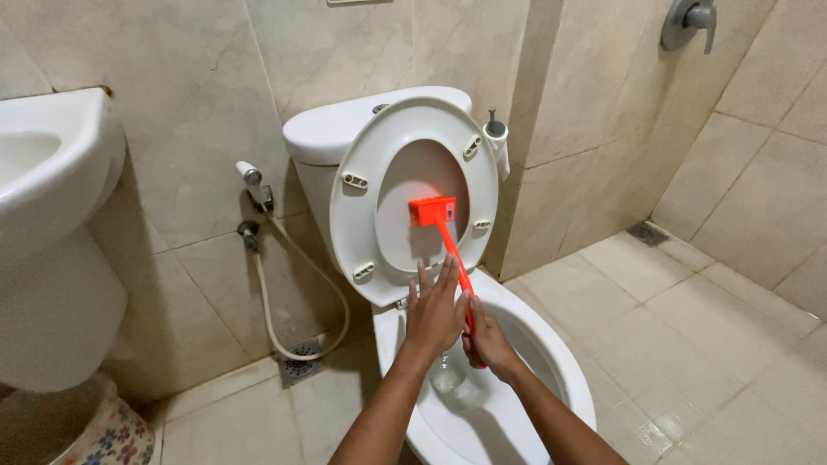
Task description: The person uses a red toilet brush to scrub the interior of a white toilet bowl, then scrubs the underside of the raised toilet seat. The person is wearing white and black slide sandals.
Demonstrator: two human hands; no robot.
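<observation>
A white toilet point(525, 379) stands in the middle with its seat point(362, 181) and lid raised against the cistern point(332, 129). My right hand point(488, 340) grips the handle of an orange brush point(433, 211), whose head presses against the inside of the raised lid. My left hand point(435, 310) rests with fingers spread along the handle, just below the seat's lower edge. Both forearms reach over the open bowl, where some water shows.
A white sink point(52, 172) hangs at the left. A spray hose point(284, 293) loops down the wall to a floor drain point(300, 366). A small white holder point(498, 138) hangs right of the cistern. A second drain point(646, 232) sits in the far corner.
</observation>
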